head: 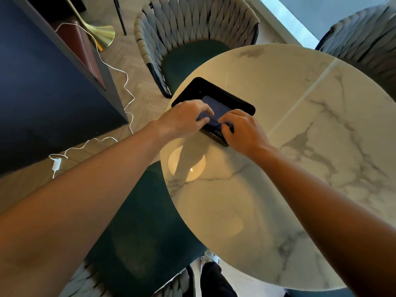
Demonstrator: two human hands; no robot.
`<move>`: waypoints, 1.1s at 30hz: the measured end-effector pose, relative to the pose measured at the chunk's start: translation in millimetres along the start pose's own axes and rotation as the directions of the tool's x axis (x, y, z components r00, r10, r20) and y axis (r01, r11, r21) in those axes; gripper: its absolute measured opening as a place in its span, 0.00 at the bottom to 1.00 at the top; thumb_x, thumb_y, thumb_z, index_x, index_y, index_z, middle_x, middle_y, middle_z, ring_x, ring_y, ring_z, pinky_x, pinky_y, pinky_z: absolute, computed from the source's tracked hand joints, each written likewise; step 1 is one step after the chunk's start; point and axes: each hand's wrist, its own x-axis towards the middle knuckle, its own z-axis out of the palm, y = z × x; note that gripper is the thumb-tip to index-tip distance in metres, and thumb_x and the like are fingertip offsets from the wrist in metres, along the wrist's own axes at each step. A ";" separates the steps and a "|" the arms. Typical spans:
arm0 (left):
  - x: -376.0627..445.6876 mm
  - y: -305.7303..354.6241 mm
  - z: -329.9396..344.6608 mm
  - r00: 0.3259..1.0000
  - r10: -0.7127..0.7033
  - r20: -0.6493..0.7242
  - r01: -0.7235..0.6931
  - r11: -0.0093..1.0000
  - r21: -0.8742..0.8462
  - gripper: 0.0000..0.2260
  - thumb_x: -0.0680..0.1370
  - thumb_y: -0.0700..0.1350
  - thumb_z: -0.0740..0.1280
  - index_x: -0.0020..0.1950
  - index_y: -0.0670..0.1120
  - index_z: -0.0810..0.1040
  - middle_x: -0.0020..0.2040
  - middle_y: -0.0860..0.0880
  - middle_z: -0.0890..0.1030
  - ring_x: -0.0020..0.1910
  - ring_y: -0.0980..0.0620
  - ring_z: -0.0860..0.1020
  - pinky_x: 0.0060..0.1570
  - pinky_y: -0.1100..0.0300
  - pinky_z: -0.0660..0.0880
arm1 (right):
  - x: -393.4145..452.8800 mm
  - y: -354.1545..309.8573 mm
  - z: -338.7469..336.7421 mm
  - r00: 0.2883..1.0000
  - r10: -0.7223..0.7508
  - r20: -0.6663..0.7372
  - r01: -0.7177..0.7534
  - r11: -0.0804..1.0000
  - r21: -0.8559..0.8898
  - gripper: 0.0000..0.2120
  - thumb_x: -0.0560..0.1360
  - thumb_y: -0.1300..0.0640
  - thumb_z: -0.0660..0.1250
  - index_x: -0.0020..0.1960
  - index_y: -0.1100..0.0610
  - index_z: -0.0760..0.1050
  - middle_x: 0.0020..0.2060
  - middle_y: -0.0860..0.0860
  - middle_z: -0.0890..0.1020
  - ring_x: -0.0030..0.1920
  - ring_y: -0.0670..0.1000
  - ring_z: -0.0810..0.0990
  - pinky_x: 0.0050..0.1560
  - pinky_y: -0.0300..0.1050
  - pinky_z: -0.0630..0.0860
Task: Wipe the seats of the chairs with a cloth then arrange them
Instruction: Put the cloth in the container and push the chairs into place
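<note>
Pinching the dark cloth (216,113) in the black tray (240,103), both hands are curled on it. Next it should be lifted and carried to the green seat (137,221) under the left hand (184,120); the right hand (242,129) could let go.

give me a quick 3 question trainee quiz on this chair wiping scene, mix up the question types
1. True or false: both hands, left hand and right hand, grip the dark cloth.
2. The cloth lies in: A) a black tray on the marble table; B) a bucket on the floor; C) a drawer.
3. Fill in: the chair seats are dark ____.

Key: 1 true; 2 A; 3 green.
</note>
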 end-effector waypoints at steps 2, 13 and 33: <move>-17.7 6.5 -2.8 1.000 0.009 -0.020 -0.009 1.000 -0.017 0.11 0.81 0.47 0.67 0.64 0.50 0.80 0.61 0.53 0.80 0.59 0.54 0.78 0.61 0.54 0.76 | -16.9 -9.7 -3.9 0.999 0.016 -0.035 -0.016 1.000 0.019 0.12 0.79 0.56 0.63 0.58 0.53 0.83 0.57 0.50 0.82 0.57 0.52 0.80 0.61 0.53 0.76; -151.0 55.8 17.5 0.994 0.095 0.048 -0.095 0.995 -0.004 0.10 0.82 0.47 0.65 0.62 0.52 0.80 0.61 0.54 0.80 0.58 0.54 0.76 0.54 0.63 0.67 | -164.5 -61.8 -5.9 0.967 0.245 -0.075 -0.238 0.967 0.094 0.11 0.80 0.54 0.65 0.59 0.50 0.82 0.57 0.49 0.82 0.56 0.49 0.79 0.57 0.42 0.71; -253.4 264.2 231.7 0.801 0.416 0.430 -0.393 0.908 -0.144 0.10 0.82 0.47 0.65 0.61 0.53 0.81 0.59 0.56 0.82 0.56 0.58 0.79 0.58 0.60 0.73 | -529.3 16.0 -31.2 0.570 0.803 -0.173 -0.679 0.578 0.453 0.09 0.78 0.60 0.66 0.54 0.53 0.84 0.50 0.49 0.85 0.49 0.46 0.83 0.58 0.41 0.78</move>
